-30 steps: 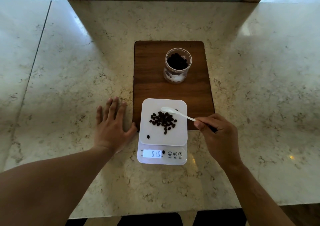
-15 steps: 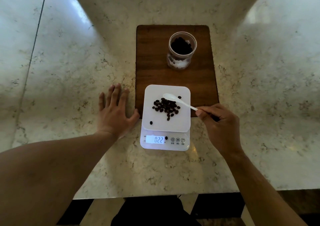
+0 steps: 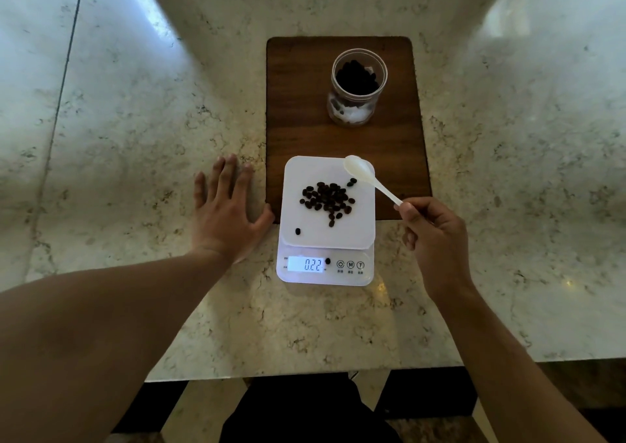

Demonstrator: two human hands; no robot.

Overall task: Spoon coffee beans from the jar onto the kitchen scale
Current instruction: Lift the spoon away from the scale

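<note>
A white kitchen scale [image 3: 305,239] sits at the near end of a wooden board, its lit display reading 0.22. A pile of dark coffee beans [image 3: 327,198] lies on its platform, with one stray bean near the front left and another on the display panel. My right hand [image 3: 435,236] pinches the handle of a white plastic spoon [image 3: 364,175]; its empty bowl hovers over the scale's far right corner. The open clear jar [image 3: 357,85] holding beans stands upright farther back on the board. My left hand [image 3: 225,212] rests flat on the counter, left of the scale.
The dark wooden board [image 3: 298,103] lies on a pale marble counter [image 3: 135,110]. The counter's near edge runs just below my forearms, with dark floor and my legs beneath it.
The spoon has lifted from above the bean pile and swung back toward the scale's far right corner, empty. The reading rose from 0.16 to 0.22. My left hand stayed put.
</note>
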